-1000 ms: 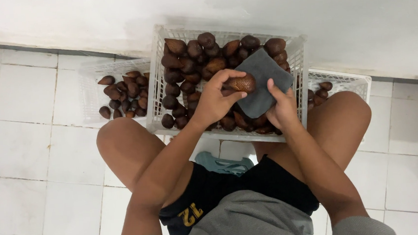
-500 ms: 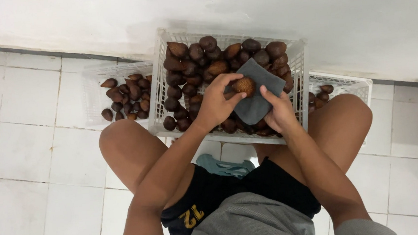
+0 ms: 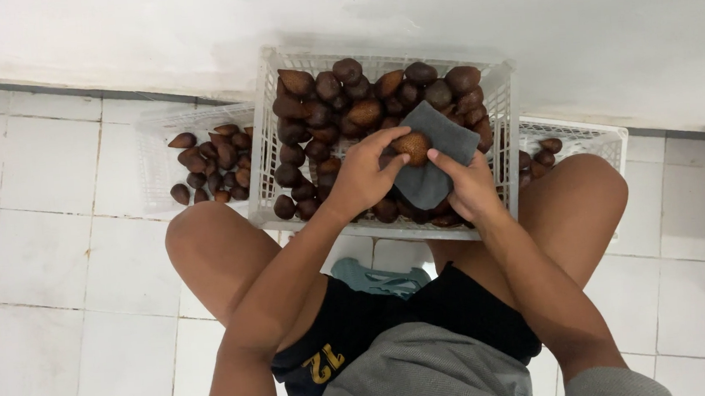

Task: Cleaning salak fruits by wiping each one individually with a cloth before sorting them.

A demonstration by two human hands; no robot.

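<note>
The left hand [image 3: 363, 176] gripped a brown scaly fruit [image 3: 412, 147] between thumb and fingertips, just above the heap in the middle crate [image 3: 265, 158]. The right hand [image 3: 469, 188] was closed on a grey cloth [image 3: 432, 155], thumb pressing it against the fruit's right side, so fruit and cloth touched between the two hands.

The grip on the fruit looked light, at the tips only; a hard rub from the cloth could twist it loose and drop it back among the unwiped ones, where it would be hard to tell apart. The scales might also prick the bare fingers.

Left of the left hand stood a lower crate [image 3: 152, 166] with fewer fruits; right of the right hand, a third crate [image 3: 592, 136], partly hidden by the knee. No package, label or sign showed on any crate.
</note>
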